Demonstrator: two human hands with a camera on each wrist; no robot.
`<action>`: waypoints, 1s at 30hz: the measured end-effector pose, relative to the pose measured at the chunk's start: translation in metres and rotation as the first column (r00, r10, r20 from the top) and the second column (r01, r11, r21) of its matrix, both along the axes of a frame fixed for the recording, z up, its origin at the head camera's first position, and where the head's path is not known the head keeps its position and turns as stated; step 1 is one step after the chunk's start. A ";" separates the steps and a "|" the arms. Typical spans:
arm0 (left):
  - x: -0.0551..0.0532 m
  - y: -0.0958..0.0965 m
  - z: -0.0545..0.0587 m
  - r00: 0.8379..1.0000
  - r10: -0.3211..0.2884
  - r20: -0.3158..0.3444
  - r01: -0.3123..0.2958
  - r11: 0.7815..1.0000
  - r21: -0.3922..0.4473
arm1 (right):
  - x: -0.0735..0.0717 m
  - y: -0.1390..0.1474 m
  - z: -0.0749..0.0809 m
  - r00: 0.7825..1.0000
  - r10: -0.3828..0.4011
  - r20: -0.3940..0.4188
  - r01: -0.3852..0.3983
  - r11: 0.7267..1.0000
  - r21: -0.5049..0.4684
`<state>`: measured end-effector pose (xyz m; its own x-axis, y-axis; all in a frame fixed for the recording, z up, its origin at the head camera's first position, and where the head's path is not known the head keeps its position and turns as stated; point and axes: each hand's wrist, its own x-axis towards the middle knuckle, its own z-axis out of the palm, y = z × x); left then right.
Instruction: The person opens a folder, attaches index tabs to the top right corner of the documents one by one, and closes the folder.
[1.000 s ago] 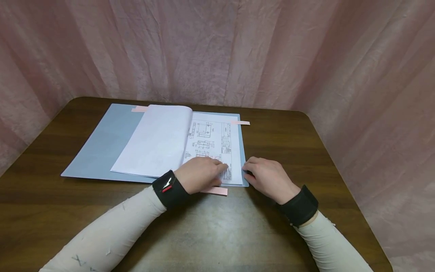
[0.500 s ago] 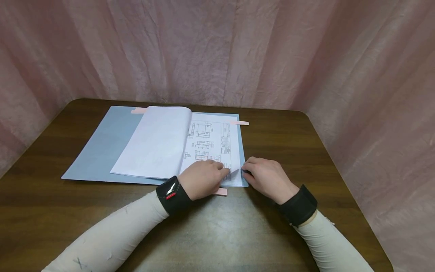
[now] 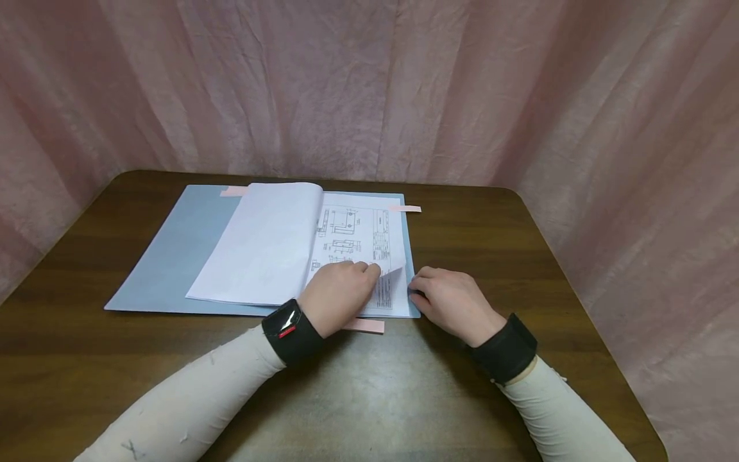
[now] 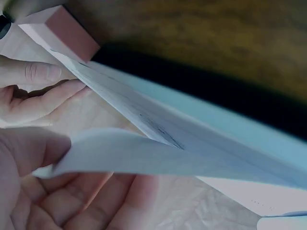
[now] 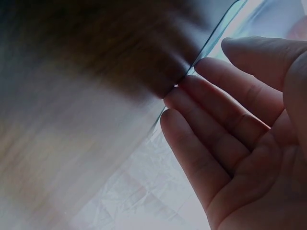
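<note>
An opened light-blue folder point(image 3: 167, 256) lies on the table, with turned white pages point(image 3: 260, 244) on its left half. On the right half is a sheet of paper point(image 3: 372, 221) printed with technical drawings. My left hand point(image 3: 340, 295) pinches the near right corner of this sheet between thumb and fingers. In the left wrist view the lifted sheet point(image 4: 115, 153) bends up from the papers below, and printed lines show under it. My right hand point(image 3: 453, 301) rests at the folder's right edge. Its fingertips touch that edge in the right wrist view, fingers point(image 5: 211, 110) fairly straight.
Pink paper strips stick out from the folder: one at the far left point(image 3: 233, 191), one at the far right point(image 3: 407, 208), one at the near edge point(image 3: 366, 326). The brown wooden table point(image 3: 473, 224) ends at a pink curtain point(image 3: 369, 90) behind and to the sides.
My left hand has taken the near right corner of the printed sheet and lifted it up and leftward, uncovering print beneath. The right hand stays at the folder's edge.
</note>
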<state>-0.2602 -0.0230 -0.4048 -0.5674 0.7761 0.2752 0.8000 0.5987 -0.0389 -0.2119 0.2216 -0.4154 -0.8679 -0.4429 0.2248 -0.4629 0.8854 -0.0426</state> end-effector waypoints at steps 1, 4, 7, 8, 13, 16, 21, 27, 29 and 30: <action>0.000 -0.001 0.001 1.000 0.008 -0.004 -0.008 1.000 0.022 | 0.000 0.000 0.000 1.000 0.002 -0.001 -0.002 1.000 0.001; -0.002 -0.004 0.003 0.999 0.037 -0.022 -0.035 0.996 0.083 | 0.000 -0.001 0.000 1.000 0.011 0.006 -0.011 1.000 -0.002; -0.003 -0.010 0.005 0.997 0.068 -0.031 -0.063 0.988 0.138 | 0.000 -0.003 -0.001 0.999 0.031 0.011 -0.031 1.000 -0.001; -0.004 -0.013 0.006 0.997 0.075 -0.034 -0.069 0.986 0.155 | 0.000 -0.004 -0.001 0.999 0.036 0.013 -0.036 0.999 0.000; -0.004 -0.029 0.010 0.994 0.102 -0.042 -0.090 0.972 0.219 | -0.001 -0.007 -0.001 0.999 0.040 0.016 -0.040 0.999 0.014; -0.005 -0.041 0.010 0.991 0.121 -0.058 -0.104 0.966 0.237 | -0.002 -0.009 0.000 0.999 0.034 0.015 -0.034 0.999 0.025; -0.007 -0.060 0.008 0.983 0.164 -0.082 -0.141 0.962 0.235 | -0.004 -0.011 0.001 1.000 0.030 0.006 -0.030 0.999 0.033; -0.009 -0.074 0.005 0.976 0.193 -0.099 -0.167 0.959 0.229 | -0.004 -0.012 0.000 0.999 0.032 0.013 -0.033 0.999 0.036; -0.009 -0.078 0.005 0.974 0.195 -0.116 -0.165 0.959 0.232 | -0.004 -0.012 -0.001 0.999 0.032 0.014 -0.032 0.999 0.033; -0.010 -0.080 0.005 0.972 0.195 -0.129 -0.162 0.959 0.233 | -0.004 -0.012 -0.001 0.999 0.032 0.014 -0.032 0.999 0.032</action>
<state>-0.2698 -0.1033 -0.4002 -0.6304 0.5769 0.5194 0.6745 0.7383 -0.0013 -0.2164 0.2092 -0.4164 -0.8562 -0.4773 0.1980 -0.4904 0.8713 -0.0204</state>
